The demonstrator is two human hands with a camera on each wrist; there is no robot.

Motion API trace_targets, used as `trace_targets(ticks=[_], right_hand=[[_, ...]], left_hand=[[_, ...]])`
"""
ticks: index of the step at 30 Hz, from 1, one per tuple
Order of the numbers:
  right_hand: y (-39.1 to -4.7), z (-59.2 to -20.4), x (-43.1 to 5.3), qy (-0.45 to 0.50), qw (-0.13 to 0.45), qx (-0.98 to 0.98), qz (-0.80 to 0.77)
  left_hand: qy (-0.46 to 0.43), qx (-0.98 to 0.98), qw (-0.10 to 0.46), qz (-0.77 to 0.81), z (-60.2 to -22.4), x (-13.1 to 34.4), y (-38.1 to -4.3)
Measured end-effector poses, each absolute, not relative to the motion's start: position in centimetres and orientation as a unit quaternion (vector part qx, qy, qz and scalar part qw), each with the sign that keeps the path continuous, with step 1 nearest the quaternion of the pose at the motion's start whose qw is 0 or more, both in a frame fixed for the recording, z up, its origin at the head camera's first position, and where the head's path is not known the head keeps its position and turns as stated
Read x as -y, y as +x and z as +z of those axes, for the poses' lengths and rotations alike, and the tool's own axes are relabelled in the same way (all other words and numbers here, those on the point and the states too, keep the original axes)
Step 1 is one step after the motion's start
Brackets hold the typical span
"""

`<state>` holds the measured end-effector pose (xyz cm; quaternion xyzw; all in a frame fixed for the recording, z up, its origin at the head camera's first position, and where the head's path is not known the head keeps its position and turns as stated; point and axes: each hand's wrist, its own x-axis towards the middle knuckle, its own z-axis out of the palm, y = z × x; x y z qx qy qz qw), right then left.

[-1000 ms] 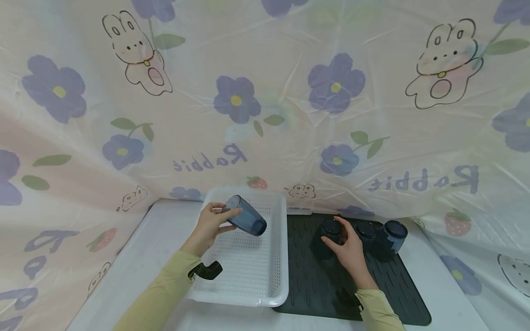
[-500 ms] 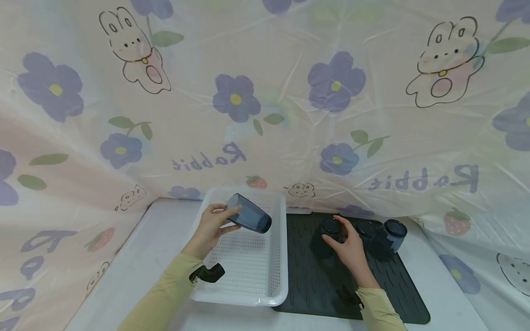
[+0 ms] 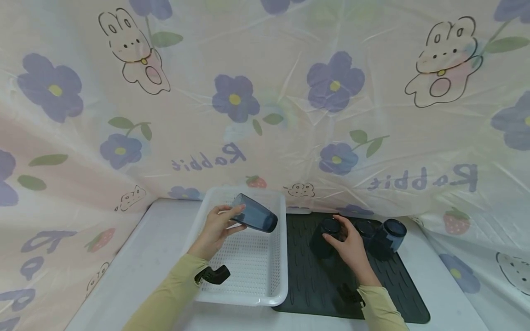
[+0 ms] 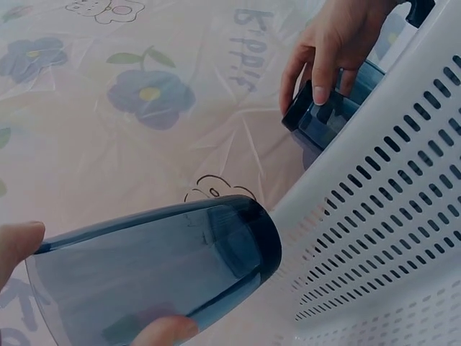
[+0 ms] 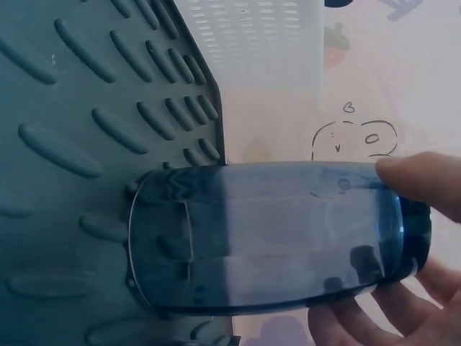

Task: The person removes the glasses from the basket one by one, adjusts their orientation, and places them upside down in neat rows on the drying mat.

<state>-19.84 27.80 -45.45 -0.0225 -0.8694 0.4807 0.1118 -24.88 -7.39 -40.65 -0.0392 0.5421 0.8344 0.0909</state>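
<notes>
My left hand (image 3: 216,230) grips a blue see-through tumbler (image 3: 257,214) near its open rim. The tumbler lies tilted in the air over the white slotted basket (image 3: 283,271), its thick dark base pointing right. In the left wrist view, thumb and fingers press on the tumbler (image 4: 151,259) from opposite sides. On the dark ribbed mat (image 3: 304,289), a second blue tumbler (image 3: 320,243) stands upside down, and my right hand (image 3: 349,248) holds it around its base end. The right wrist view shows this tumbler (image 5: 288,238) with its rim down at the mat.
Two more upside-down tumblers, one at the mat's right edge (image 3: 391,239) and one behind the right hand (image 3: 366,230), stand close together. Basket and mat sit side by side on a white table (image 3: 161,239). A printed curtain (image 3: 281,138) encloses the back and sides.
My left hand has shifted a little to the right with its tumbler, which now lies slightly closer to level. The right hand and the tumblers on the mat have stayed in place.
</notes>
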Motion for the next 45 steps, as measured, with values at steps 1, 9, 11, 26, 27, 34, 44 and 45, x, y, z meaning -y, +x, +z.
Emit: trace_targets(ticks=[1, 9, 11, 26, 27, 34, 44, 45], right_hand=[[-19.9, -45.4, -27.8, -0.023, 0.112, 0.87, 0.48], [-19.7, -45.3, -27.7, -0.023, 0.115, 0.868, 0.482], [-19.7, -45.3, -27.7, -0.024, 0.114, 0.869, 0.482], [-19.8, -45.0, -27.7, -0.015, 0.115, 0.861, 0.496], [-19.8, -44.9, -27.7, -0.015, 0.115, 0.861, 0.496], [-19.9, -44.5, -27.7, -0.011, 0.13, 0.857, 0.498], [-19.5, -42.8, -27.2, -0.002, 0.178, 0.839, 0.514], [-19.4, -42.6, -27.1, 0.002, 0.184, 0.836, 0.517]], left_hand=[[-0.039, -0.54, 0.091, 0.836, -40.7, 7.3, -24.9], [-0.031, -0.524, 0.094, 0.846, -40.6, 6.8, -24.9], [-0.029, -0.518, 0.096, 0.849, -40.6, 6.7, -24.8], [-0.027, -0.499, 0.111, 0.859, -40.4, 6.4, -24.6], [-0.027, -0.498, 0.111, 0.859, -40.4, 6.3, -24.6], [-0.024, -0.484, 0.123, 0.866, -40.1, 6.0, -24.4], [-0.027, -0.475, 0.124, 0.871, -39.6, 5.3, -24.3], [-0.026, -0.477, 0.123, 0.87, -39.6, 5.2, -24.3]])
